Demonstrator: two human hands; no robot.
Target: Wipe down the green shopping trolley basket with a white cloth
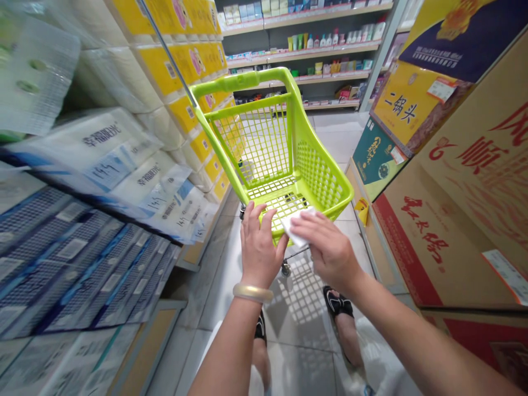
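Green cart (303, 184) stands at your 12 o'clock, its near rim just ahead. Your right hand (332, 247) grasps a white cloth (291, 230) at that edge. Beside it, toward 9, your left hand (260, 242) bends its fingers by the rim; whether that grip clasps it, I cannot tell. Narrow floor (214, 286) strips separate cart from tissue packs (142, 184) at 10 and boxes (457, 203) at 2.
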